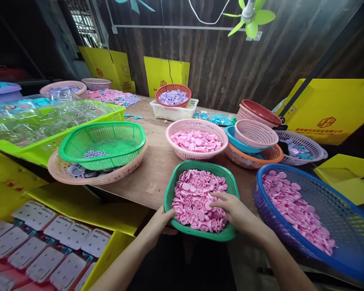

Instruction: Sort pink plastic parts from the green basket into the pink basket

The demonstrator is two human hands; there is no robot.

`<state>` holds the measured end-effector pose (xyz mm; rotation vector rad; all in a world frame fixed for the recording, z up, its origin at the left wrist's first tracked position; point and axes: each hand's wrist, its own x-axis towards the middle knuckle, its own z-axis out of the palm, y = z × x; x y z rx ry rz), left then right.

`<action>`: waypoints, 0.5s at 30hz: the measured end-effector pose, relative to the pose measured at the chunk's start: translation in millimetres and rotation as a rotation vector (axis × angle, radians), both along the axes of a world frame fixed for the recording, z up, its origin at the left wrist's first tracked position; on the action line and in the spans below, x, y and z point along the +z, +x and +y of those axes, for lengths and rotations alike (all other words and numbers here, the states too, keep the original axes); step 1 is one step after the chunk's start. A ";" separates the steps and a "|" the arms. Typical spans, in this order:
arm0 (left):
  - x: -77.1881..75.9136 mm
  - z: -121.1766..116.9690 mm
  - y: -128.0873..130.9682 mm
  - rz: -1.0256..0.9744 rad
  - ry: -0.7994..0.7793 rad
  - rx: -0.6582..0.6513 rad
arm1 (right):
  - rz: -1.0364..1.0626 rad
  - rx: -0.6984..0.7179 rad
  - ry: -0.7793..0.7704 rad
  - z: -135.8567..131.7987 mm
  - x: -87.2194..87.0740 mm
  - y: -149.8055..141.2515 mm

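Observation:
A dark green basket (235,184), filled with round pink plastic pieces (189,194), sits at the table's near edge directly before me. My left hand (166,218) grips its left rim, thumb over the edge and the other fingers hidden underneath. Over the basket's right side, my right hand (232,208) reaches in with fingers apart, their tips touching the pink pieces. Its thumb is not clearly visible. To the right, a large blue basket (341,194) stands tilted, with more pink round pieces (294,206) heaped along its left side.
Beyond stands a pale pink basket (197,154) of pink parts. Stacked baskets (255,133) are at right, a bright green basket (103,161) inside a peach one at left. Below left, a yellow carton (109,258) holds white-and-red items. A lime fan (251,18) hangs above.

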<state>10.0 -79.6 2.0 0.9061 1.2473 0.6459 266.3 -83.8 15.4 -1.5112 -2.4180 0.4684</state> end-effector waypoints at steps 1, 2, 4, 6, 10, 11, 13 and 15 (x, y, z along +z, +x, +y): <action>1.9 -1.6 1.5 -0.032 -0.015 0.010 | 0.032 -0.044 0.056 -4.1 5.0 8.8; 3.5 -3.1 2.9 -0.059 -0.020 0.023 | 0.046 -0.107 0.122 -9.3 10.3 18.0; 5.5 -7.0 4.8 -0.103 -0.027 0.051 | 0.006 -0.289 0.279 -21.9 18.2 39.3; 6.7 -12.7 3.5 -0.132 -0.046 0.080 | -0.113 -0.526 0.430 -36.7 18.1 65.6; 6.6 -28.8 -14.8 -0.180 -0.070 0.076 | -0.387 -0.704 0.284 -65.6 -6.9 118.1; 6.1 -33.1 -22.2 -0.194 -0.070 0.074 | -0.388 -0.665 0.206 -71.2 -14.8 125.8; 5.4 -40.4 -37.8 -0.213 -0.080 0.106 | -0.387 -0.669 0.177 -79.1 -27.4 129.5; 7.0 -45.3 -52.1 -0.214 -0.096 0.194 | -0.381 -0.684 0.210 -82.9 -34.1 117.5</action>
